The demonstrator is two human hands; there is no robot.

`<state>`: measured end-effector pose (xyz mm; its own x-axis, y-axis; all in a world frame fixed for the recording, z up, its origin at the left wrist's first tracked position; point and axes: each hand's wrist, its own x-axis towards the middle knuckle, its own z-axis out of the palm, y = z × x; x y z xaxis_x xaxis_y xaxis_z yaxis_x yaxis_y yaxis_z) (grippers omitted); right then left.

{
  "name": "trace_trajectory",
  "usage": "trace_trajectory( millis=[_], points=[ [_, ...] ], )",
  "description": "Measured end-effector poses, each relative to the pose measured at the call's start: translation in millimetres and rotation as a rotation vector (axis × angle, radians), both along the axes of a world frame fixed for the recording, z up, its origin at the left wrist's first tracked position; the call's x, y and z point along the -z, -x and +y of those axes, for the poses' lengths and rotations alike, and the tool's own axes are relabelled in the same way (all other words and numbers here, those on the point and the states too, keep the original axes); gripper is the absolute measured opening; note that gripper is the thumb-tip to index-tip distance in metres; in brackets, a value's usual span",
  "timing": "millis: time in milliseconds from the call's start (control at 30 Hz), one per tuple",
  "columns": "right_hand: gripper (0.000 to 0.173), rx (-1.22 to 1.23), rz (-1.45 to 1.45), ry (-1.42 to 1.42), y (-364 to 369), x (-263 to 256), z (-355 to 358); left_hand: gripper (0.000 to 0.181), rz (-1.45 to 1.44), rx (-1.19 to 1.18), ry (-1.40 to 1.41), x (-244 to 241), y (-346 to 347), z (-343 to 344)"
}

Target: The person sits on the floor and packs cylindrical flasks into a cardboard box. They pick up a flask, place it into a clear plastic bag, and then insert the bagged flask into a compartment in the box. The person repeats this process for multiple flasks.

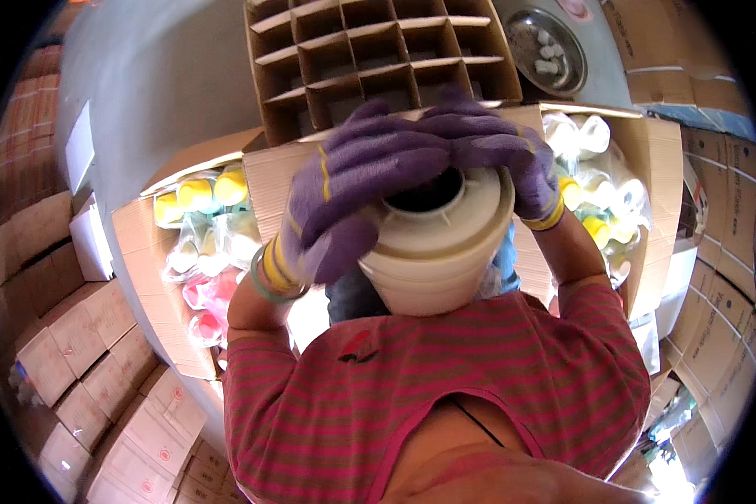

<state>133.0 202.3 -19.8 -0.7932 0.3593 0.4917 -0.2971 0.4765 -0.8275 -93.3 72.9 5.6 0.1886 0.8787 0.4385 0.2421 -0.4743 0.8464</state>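
A cream-coloured plastic container (428, 277), round and slightly tapered, is close against the front of my striped shirt. Its upper face has a raised ring around a dark round opening (429, 194). Purple knitted gloves with yellow cuffs cover both hands. On the left, my left hand (352, 189) clasps the container's top, its fingers reaching across part of the opening. My right hand (504, 142) curls over the far right of the rim. The fingers of the two hands meet beyond the opening, and whatever lies beneath them is hidden.
Ahead is a carton with cardboard dividers (378, 47). Open cartons flank me: the left one (139, 277) and right one (652, 208) hold bagged parts with yellow pieces. A metal bowl (519, 47) containing small white pieces sits far right. Stacked cartons (94, 353) line the sides.
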Motion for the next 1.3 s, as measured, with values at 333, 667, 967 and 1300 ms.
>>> trace_trajectory(
  millis=[333,667,967,1300],
  points=[
    [0.033,0.156,-0.116,-0.331,-1.9,-39.1,-34.5,0.055,-0.360,0.030,0.230,57.9,6.8,19.1],
    [0.035,0.087,0.036,-0.033,-10.1,-3.8,-24.7,0.056,0.035,-0.141,-0.117,18.0,-9.4,13.1],
    [0.059,-0.069,0.112,0.012,-3.2,-7.4,0.8,0.050,-0.034,-0.174,0.130,-11.7,-10.7,-9.3],
    [0.037,0.825,-0.375,0.672,-93.5,93.3,-3.3,0.031,-0.023,-0.441,-0.279,16.5,-43.3,-26.4]
  ],
)
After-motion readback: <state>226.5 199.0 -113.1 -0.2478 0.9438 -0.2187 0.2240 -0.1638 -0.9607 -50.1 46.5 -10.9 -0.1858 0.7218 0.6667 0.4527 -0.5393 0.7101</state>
